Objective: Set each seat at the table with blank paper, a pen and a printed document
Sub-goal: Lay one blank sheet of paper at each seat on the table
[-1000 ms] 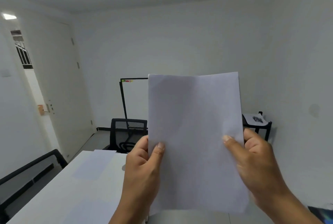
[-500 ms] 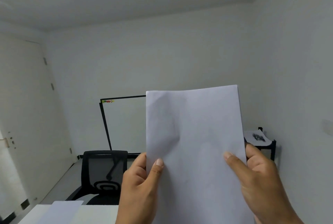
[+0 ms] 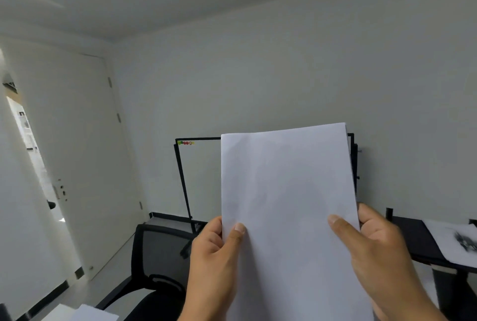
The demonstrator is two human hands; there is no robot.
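I hold a stack of blank white paper [image 3: 286,207] upright in front of me, its bottom edge below the frame. My left hand [image 3: 214,261] grips its left edge, thumb on the front face. My right hand [image 3: 374,251] grips the right edge the same way, thumb on the front and fingers behind. At the bottom left, a corner of the white table [image 3: 59,314] shows with a sheet of paper [image 3: 95,315] lying on it. No pen is in view.
A black mesh office chair [image 3: 157,264] stands beyond the table. Behind it a black-framed whiteboard [image 3: 200,176] leans at the wall. A black side table [image 3: 415,240] at the right carries a printed sheet [image 3: 456,243]. A white door [image 3: 77,166] stands open at the left.
The view has tilted up and swung right: the table has almost dropped out of frame and the side table sits lower right. Both hands keep the same hold on the paper.
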